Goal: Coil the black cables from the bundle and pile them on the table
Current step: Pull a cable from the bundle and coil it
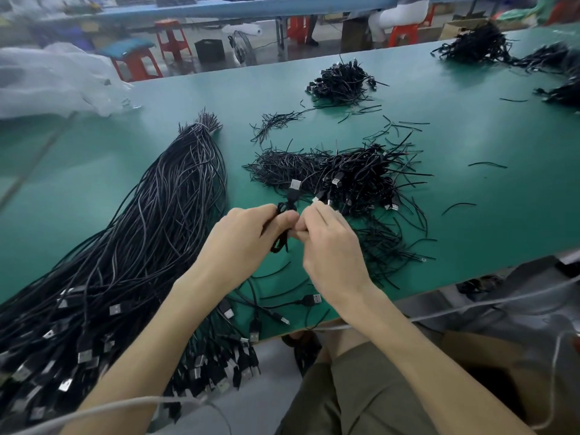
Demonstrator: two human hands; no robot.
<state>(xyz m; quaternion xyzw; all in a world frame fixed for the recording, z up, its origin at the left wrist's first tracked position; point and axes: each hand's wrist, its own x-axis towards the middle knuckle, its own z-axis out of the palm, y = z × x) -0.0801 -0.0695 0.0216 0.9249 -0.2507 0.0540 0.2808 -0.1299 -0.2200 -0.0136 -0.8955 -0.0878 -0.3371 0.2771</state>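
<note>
Two hands: left hand (238,243) and right hand (329,249) meet fingertip to fingertip above the table (470,215).
Left hand: fingers curled round a small coil (284,227), holding it upright; a plug (295,185) sticks out just beyond the knuckles.
Right hand: fingertips pressed together, pinching the coil's waist; whether a tie lies between them cannot be told.
Bundle (150,233): uncoiled black cables, lying well out to the left of the left hand, plugs toward the person and bare ends fanned away.
Pile (354,177): finished coils, just beyond and slightly right of the right hand.
Step in hand: judged to be binding one coil at its middle, after the winding.
Next move: likely calls for closing the wrap without the loops springing loose, then a short reach forward to drop the coil on the pile, and a reach left for a fresh cable.
Ties (273,120): short black strands scattered beyond both hands and to the right.
Surface: green, smooth, matte; its near edge runs under the wrists.
Far heaps (342,80): more black coils well beyond the hands.
Room: workshop; clear bag (53,80) far left, red stools (135,61) on the floor past the table's far edge.
</note>
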